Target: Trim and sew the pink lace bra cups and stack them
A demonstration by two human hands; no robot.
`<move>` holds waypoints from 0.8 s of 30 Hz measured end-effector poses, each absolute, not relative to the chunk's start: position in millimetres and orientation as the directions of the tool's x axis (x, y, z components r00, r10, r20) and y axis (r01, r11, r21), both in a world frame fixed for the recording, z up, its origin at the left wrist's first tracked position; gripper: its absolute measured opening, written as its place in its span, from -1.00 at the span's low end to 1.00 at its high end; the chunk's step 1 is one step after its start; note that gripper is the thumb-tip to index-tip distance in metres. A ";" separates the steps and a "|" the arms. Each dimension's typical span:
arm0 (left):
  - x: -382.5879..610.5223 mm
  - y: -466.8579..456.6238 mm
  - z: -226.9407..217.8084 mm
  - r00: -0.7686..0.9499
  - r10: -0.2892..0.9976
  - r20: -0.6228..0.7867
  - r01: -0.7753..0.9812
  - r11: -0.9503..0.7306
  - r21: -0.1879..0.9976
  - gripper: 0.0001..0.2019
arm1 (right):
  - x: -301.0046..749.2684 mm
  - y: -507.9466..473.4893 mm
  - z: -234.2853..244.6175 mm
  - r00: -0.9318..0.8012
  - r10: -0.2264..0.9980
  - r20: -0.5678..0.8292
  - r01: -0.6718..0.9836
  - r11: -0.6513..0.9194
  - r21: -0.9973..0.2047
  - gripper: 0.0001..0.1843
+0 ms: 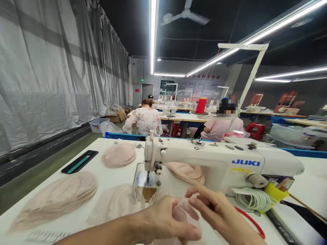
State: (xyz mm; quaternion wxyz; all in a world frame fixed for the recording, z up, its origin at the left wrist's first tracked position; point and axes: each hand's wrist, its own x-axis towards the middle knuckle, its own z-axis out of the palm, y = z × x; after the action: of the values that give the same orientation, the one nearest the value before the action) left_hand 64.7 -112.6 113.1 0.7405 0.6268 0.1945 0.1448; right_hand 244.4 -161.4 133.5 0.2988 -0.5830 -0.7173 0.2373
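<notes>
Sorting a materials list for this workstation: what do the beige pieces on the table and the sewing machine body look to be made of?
Beige pieces: thin, soft fabric, matte; the one by the needle looks like open mesh. Sewing machine: hard glossy off-white shell, painted metal or plastic; cannot tell which.

Red thread cone (pixel 201 105); black phone (pixel 79 162) (table's left edge); ceiling fan (pixel 185 15).

Just beyond your hands, the white sewing machine (pixel 219 160) carries "JUKI" in blue letters on its arm. Far past your hands, the back-wall banner (pixel 204 77) shows red characters, too small to read.
</notes>
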 end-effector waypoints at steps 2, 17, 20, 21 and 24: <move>40.1 -122.9 110.5 0.832 0.514 -0.209 0.123 0.196 0.973 -0.49 | 228.5 -163.5 123.3 -0.198 0.979 0.052 0.553 0.155 -0.819 -0.52; -76.8 -165.3 82.7 0.779 0.547 -0.305 0.205 0.238 0.949 -0.74 | 152.4 -183.0 79.0 -0.464 0.879 -0.109 0.487 0.150 -0.860 -0.40; -81.0 -167.5 81.9 0.747 0.587 -0.313 0.219 0.228 0.949 -0.70 | 148.2 -182.9 76.1 -0.470 0.876 -0.109 0.488 0.154 -0.859 -0.39; -82.5 -167.5 80.6 0.743 0.594 -0.308 0.216 0.222 0.951 -0.71 | 148.0 -182.2 73.5 -0.475 0.873 -0.112 0.483 0.152 -0.862 -0.39; -89.0 -161.2 75.7 0.763 0.582 -0.281 0.247 0.140 0.959 -0.82 | 149.5 -177.8 66.4 -0.503 0.853 -0.135 0.459 0.132 -0.878 -0.44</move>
State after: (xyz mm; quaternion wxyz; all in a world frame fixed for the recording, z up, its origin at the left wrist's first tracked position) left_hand -89.0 -161.2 75.7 0.6829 0.6443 0.3216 0.1228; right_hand 149.5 -177.8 66.4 0.2062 -0.4536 -0.7236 0.4777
